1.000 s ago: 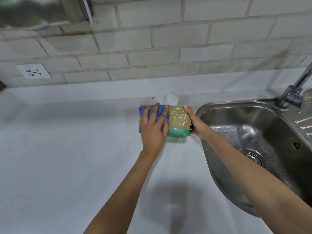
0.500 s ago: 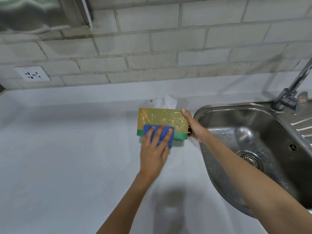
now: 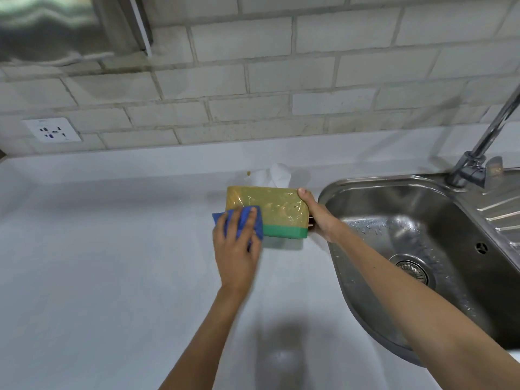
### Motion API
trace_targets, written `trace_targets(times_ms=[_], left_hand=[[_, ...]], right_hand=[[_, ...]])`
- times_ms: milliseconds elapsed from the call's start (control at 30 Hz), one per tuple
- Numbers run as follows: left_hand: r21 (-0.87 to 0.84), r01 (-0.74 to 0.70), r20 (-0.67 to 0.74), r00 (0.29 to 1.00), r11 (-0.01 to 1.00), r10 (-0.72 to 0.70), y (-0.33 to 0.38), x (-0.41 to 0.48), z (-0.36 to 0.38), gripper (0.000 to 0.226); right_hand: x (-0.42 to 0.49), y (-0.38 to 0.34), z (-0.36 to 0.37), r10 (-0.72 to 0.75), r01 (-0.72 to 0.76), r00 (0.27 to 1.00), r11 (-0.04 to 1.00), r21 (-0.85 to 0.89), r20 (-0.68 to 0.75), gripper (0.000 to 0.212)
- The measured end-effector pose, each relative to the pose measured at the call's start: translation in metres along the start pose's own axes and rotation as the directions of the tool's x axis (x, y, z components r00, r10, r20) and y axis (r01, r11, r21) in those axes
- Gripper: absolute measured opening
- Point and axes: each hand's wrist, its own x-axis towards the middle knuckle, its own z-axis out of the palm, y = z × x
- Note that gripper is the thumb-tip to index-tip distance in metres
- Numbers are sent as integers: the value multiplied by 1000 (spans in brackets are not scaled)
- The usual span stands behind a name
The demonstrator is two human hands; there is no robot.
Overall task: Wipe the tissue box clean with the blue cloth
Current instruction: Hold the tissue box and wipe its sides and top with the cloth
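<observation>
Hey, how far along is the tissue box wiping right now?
Mid-wipe. The left hand presses the blue cloth on the near face of the tissue box, at its left end; the right hand steadies the right end. No face visibly looks finished; the top and far side aren't visible.

1. My left hand (image 3: 237,249) has slid the blue cloth (image 3: 239,220) from the middle of the green band to the near-left corner of the tissue box (image 3: 270,211).
2. A second ago the cloth sat high on the box's left end; now it is low, part of it hanging past the left edge.
3. More of the box's yellow face shows to the right of the cloth.
</observation>
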Motion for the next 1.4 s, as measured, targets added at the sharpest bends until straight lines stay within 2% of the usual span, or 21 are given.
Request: trace_targets(times_ms=[33,67,133,200,267,300,367,433,500,600,667,700,800,833,967,1033,1133,1200,1300,1333,1400], left_hand=[[0,51,-5,999,999,-51,3,1,0,40],[6,40,6,999,999,-40,12,0,2,40],[-11,-126,63,990,992,126,37,-4,8,39],[-46,-289,91,952,956,292,50,-7,14,39],[-53,-306,78,948,950,310,40,-6,16,40],[-50,-251,59,965,967,254,31,-4,15,40],[-71,-32,13,999,997,33,14,5,9,41],[-97,172,-15,985,980,-174,11,25,9,40],[-95,219,1,975,971,-220,24,39,13,41],[-105,9,84,996,994,0,39,34,18,44],[-133,-104,89,989,986,116,31,29,18,42],[-146,-107,78,990,983,119,25,29,17,41],[-143,22,59,998,989,-14,29,40,18,41],[-137,15,71,997,990,-5,35,41,19,41],[-147,-288,120,944,946,306,29,22,22,39],[-143,-259,83,959,955,272,13,21,19,38],[-131,-71,27,997,989,76,24,31,20,38],[-134,-131,37,990,982,137,40,28,24,38],[-154,-357,96,923,921,374,32,11,22,38],[-146,-380,90,914,913,395,23,10,20,38],[-134,-260,61,961,956,270,16,16,17,37]], right_hand=[[-1,1,1,-2,2,1000,1000,-4,1,83],[-1,2,2,-6,6,1000,1000,-2,-1,91],[-2,3,3,-23,23,1000,1000,10,-11,103],[-2,4,1,-43,43,999,999,7,4,102],[-3,5,0,-63,62,998,998,7,26,91],[-4,5,-1,-69,69,997,998,12,29,88],[-4,7,0,-81,81,997,997,8,19,92],[-4,6,2,-92,92,995,996,1,24,101],[-5,5,6,-96,96,995,995,0,30,104],[-5,4,6,-105,105,993,994,4,45,101],[-4,6,4,-100,100,993,995,10,68,96],[-4,6,4,-99,98,992,995,14,72,94],[-5,4,5,-85,83,993,996,31,78,92],[-4,5,5,-80,77,993,996,44,81,89],[-4,6,-1,-84,78,992,995,67,98,83],[-4,6,-1,-73,68,993,996,55,92,82],[-4,4,3,-48,45,996,998,39,73,87],[-3,5,2,-46,43,997,998,42,63,92],[-3,5,1,-73,69,994,996,53,78,90],[-4,5,1,-75,72,994,996,48,82,91],[-5,5,3,-62,58,995,997,48,75,95]])
